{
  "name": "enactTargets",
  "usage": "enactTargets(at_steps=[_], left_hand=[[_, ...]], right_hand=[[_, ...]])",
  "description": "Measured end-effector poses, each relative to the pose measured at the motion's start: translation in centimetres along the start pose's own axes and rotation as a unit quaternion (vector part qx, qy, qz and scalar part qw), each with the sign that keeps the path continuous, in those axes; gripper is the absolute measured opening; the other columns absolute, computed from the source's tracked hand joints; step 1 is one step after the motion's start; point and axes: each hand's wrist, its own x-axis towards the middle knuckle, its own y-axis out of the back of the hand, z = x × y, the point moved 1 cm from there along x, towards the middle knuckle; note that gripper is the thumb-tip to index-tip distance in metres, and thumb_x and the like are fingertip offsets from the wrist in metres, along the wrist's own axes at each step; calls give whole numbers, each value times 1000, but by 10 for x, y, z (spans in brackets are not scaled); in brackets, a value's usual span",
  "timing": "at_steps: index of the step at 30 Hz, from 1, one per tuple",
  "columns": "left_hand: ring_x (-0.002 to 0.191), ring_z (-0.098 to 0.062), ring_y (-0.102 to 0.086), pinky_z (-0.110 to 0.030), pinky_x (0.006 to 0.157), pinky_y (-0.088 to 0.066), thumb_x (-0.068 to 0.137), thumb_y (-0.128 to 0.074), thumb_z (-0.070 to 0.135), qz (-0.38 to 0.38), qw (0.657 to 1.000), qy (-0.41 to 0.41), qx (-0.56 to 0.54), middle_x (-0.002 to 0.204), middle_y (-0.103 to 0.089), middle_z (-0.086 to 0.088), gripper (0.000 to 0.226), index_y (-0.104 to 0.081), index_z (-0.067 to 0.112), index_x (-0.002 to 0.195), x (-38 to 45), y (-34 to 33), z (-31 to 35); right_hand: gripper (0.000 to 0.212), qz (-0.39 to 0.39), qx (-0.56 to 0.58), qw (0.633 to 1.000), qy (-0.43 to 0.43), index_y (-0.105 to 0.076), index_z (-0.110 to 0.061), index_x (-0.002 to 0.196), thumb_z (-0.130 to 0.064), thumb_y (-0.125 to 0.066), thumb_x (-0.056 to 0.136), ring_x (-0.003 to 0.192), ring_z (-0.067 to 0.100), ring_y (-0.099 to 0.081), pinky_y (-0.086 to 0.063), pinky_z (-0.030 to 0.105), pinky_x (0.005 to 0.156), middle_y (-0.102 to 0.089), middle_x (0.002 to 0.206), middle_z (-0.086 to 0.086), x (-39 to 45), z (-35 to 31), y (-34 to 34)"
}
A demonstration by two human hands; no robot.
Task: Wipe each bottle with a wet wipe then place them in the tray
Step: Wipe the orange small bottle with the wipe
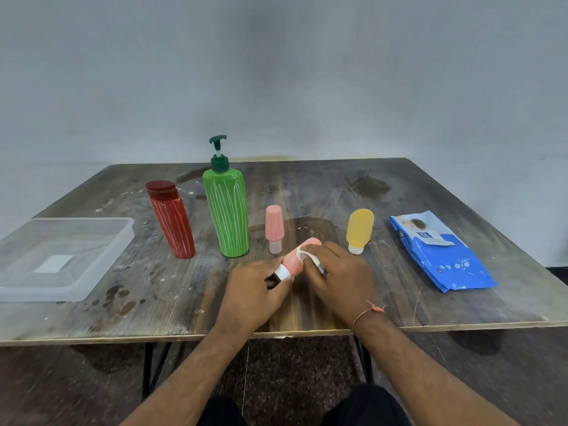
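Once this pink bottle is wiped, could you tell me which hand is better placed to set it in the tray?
Probably the left hand: it already grips the pink bottle by its white cap end, and the clear tray lies on that side. The right hand holds the wet wipe.

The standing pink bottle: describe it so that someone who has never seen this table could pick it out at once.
On the table a row of bottles stands upright. Between the tall green pump bottle and the yellow bottle is the pink bottle, the smallest standing, resting on its clear cap. Its twin is held tilted in the hands, not standing.
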Motion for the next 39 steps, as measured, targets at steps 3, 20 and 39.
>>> enactTargets(at_steps=[3,20,39], left_hand=[[87,-3,-69,-31,77,-59,91,-70,32,-9,998,-41,46,100,-77,10,36,-75,28,127,0,0,3],[87,2,-71,-27,79,-57,87,-81,24,23,1000,12,-6,95,-78,14,40,-76,34,125,1,4,3],[104,-3,-74,-26,94,-58,87,-84,15,-22,959,172,-226,107,-79,17,38,-77,25,123,6,6,-5]], right_hand=[[23,-46,38,997,41,-79,-29,118,-35,-68,99,80,15,-71,-56,30,63,-76,108,-10,-1,-2,0],[23,-58,72,994,54,-79,-32,119,-37,-67,100,78,14,-70,-54,32,60,-74,100,-12,-2,-3,-1],[26,29,17,999,4,-77,-23,123,-31,-65,102,75,16,-69,-57,35,55,-76,103,-3,-1,3,1]])
